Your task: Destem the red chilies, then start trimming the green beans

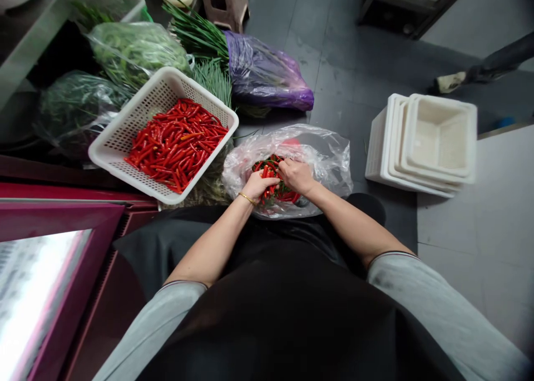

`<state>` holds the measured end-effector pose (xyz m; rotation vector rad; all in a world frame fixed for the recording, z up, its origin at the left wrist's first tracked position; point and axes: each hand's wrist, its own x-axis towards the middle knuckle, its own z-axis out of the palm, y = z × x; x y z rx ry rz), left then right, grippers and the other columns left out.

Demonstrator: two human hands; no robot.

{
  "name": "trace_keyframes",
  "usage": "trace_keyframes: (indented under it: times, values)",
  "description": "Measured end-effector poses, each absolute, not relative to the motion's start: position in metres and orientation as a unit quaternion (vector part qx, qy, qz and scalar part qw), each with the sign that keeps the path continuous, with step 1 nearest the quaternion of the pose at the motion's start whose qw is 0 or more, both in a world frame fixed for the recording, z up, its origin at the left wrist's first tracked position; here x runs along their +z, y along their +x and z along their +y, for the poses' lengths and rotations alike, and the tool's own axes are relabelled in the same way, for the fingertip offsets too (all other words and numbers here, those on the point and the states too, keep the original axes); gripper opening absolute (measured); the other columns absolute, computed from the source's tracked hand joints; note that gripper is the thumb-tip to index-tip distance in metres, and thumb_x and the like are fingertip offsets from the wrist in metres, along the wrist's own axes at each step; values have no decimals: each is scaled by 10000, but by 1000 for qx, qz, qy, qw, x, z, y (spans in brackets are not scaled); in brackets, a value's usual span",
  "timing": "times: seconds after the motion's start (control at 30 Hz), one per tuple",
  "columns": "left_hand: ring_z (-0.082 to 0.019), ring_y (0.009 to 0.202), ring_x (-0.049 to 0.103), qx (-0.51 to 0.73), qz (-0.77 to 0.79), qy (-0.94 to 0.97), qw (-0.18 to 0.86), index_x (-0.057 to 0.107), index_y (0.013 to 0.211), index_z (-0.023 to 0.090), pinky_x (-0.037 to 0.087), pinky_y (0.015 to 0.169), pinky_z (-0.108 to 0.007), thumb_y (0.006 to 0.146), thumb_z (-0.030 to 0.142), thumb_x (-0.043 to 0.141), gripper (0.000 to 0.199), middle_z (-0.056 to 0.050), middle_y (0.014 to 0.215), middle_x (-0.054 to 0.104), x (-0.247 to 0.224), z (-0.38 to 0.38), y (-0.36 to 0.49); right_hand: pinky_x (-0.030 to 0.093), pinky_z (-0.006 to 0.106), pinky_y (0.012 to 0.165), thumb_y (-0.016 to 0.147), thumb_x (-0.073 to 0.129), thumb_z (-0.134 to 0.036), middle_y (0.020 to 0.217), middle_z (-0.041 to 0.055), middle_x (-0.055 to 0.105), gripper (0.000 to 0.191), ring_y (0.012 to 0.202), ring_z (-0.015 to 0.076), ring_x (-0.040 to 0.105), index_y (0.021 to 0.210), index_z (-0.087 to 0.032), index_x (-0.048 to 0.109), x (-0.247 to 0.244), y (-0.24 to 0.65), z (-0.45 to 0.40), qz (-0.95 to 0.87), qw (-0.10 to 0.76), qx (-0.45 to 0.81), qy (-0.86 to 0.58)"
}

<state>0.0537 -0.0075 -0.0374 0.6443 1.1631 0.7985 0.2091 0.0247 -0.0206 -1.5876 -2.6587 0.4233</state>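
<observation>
Both my hands are inside the mouth of a clear plastic bag [329, 147] that holds red chili peppers [290, 195] with green stems. My left hand [257, 185], with a gold bracelet at the wrist, is closed around several red chilies. Just to its right, my right hand [295, 175] has its fingers pinched together at the chilies; what lies between those fingertips is too small to make out. To the left stands a white perforated basket [114, 164], tilted in view, with a heap of red chilies [179, 142] in it that show no green stems.
Bags of green vegetables [137, 50] and a purple bag [267, 75] of long green stalks lie beyond the basket. Nested white baskets [442, 136] stand on the right. A plastic stool [225, 3] is at the back. Another person's foot [450, 82] shows at far right.
</observation>
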Motion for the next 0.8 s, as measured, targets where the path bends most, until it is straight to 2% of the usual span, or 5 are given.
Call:
trace_keyframes:
  times: [0.13,0.27,0.47,0.6,0.8]
  values:
    - [-104,480,539,365,550,298,690,581,740,127,408,479,-223,481,210,805,352,18,563,602,-35,-9,45,423,322,731,964,342,-358,1169,197,606,416,927,267,609,1200,-111,580,-31,189,45,-847,-60,103,-518]
    - [-93,542,563,406,552,292,667,633,814,106,434,530,-214,464,227,819,414,16,629,627,-32,-5,32,429,333,765,934,362,-231,1066,230,657,376,945,283,620,1069,-47,661,-28,181,73,-860,-124,127,-478]
    - [-71,414,497,464,541,251,655,600,746,116,371,413,-191,512,253,759,314,16,553,611,-34,6,27,440,314,792,952,367,-328,1049,157,691,391,931,245,633,1122,-133,661,-11,200,69,-853,-67,130,-501]
    - [-62,410,502,501,547,222,633,579,697,115,373,408,-171,504,219,727,264,7,541,621,-31,8,23,461,332,827,936,427,-420,1047,194,689,439,971,273,633,1066,-88,683,-23,174,59,-832,-79,150,-528]
    - [-64,372,478,468,581,234,624,574,690,114,342,364,-180,501,195,714,248,2,543,630,-30,1,22,494,299,769,856,573,-297,910,159,717,249,857,233,665,917,-91,700,-33,165,78,-772,6,261,-580]
